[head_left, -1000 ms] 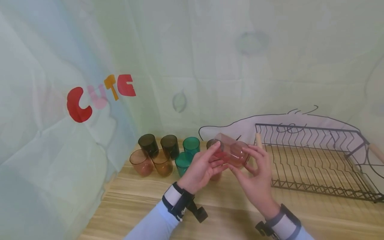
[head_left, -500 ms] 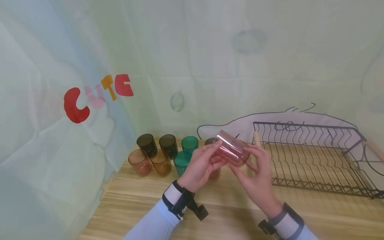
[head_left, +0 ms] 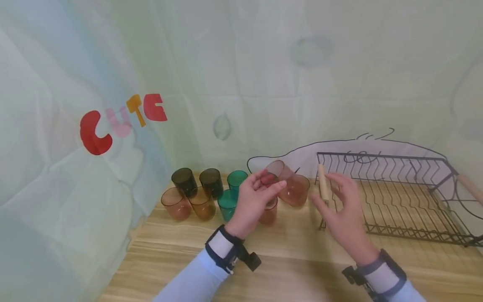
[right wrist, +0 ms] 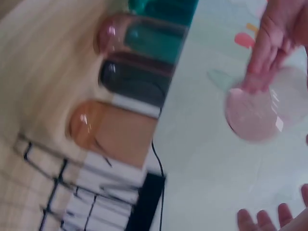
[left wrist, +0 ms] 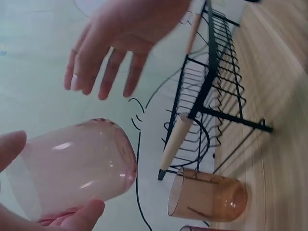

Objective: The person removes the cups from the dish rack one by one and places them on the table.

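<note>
My left hand (head_left: 250, 205) grips a clear pink glass (left wrist: 77, 168), held up on its side between thumb and fingers. In the left wrist view its rounded base points right. My right hand (head_left: 345, 214) holds nothing; its thumb and fingers are spread apart near the wooden handle (head_left: 323, 184) of the dish rack. Behind the held glass stands an orange glass (left wrist: 211, 197), which it overlaps in the head view. Another pink glass (head_left: 268, 214) stands on the table just beyond my left hand, and a dark glass (right wrist: 134, 83) beside the orange one is mostly hidden in the head view.
A black wire dish rack (head_left: 407, 201) stands on the wooden table (head_left: 264, 268) at the right. To the left are two dark glasses (head_left: 211, 183), two green glasses (head_left: 237, 180), an amber glass (head_left: 203, 205) and a pink-orange glass (head_left: 176, 205). A printed cloth (head_left: 226, 63) hangs behind.
My right hand has let go of the pink glass and moved right, toward the rack handle. The left hand keeps the glass, its thumb now across the near side.
</note>
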Tool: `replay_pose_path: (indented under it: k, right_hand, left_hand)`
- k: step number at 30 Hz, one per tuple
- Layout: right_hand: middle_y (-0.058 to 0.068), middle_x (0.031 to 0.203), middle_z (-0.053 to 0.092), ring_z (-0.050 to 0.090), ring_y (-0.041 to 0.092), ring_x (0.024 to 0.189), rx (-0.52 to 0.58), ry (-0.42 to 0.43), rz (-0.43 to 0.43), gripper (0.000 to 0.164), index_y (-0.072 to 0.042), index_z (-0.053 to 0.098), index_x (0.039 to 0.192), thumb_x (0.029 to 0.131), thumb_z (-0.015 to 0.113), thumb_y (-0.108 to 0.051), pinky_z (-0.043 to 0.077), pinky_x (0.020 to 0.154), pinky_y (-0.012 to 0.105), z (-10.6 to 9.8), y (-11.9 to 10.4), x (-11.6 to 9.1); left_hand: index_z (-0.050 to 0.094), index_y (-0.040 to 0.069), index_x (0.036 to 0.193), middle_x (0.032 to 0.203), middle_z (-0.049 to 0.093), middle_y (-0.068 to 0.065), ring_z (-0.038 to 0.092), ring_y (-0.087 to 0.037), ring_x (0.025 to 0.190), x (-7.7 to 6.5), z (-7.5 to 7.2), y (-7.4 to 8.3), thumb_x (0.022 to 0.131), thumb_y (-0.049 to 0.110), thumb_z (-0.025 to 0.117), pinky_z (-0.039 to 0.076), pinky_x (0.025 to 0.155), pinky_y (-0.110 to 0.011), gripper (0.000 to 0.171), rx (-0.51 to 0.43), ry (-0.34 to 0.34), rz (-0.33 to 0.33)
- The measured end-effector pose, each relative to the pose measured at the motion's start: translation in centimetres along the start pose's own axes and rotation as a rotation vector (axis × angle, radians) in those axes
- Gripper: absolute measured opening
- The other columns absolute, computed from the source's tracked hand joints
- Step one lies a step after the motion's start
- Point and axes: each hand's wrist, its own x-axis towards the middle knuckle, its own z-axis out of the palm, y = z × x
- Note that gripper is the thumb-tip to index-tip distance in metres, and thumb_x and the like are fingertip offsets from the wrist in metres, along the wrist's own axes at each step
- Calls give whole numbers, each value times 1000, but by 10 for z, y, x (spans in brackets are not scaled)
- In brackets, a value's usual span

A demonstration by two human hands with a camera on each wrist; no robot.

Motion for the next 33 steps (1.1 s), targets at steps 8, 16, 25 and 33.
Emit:
replay_pose_path:
  k: [8,16,25,33]
  right_hand:
    - [5,141,45,40,26,130,-147,-63,95,58,-20,47,135,83,70,-33,35,105,53,-26,24,8]
    - [13,146,39,36,37,133,-236,-174,191,67,-16,41,140,85,63,-46,30,104,61,-36,33,8]
    - [15,146,39,35,38,133,-256,-228,212,70,-14,38,142,87,57,-52,31,104,61,-38,39,4]
    - [13,150,32,30,39,136,-257,-278,253,68,-19,35,144,88,57,-50,28,104,64,-38,44,0]
  left_hand:
    - [43,19,135,127,56,-3,56,-19,115,1,13,-19,68,37,82,48,98,-36,79,206,15,97]
    - [42,16,135,131,54,-2,53,-17,120,1,23,-45,71,30,82,44,103,-36,76,281,-62,151]
    - [41,15,135,126,57,-1,55,-15,116,4,30,-70,72,28,81,47,95,-31,76,477,-102,182]
    - [39,15,136,130,54,4,51,-8,120,8,35,-88,73,30,80,42,102,-31,76,562,-100,188]
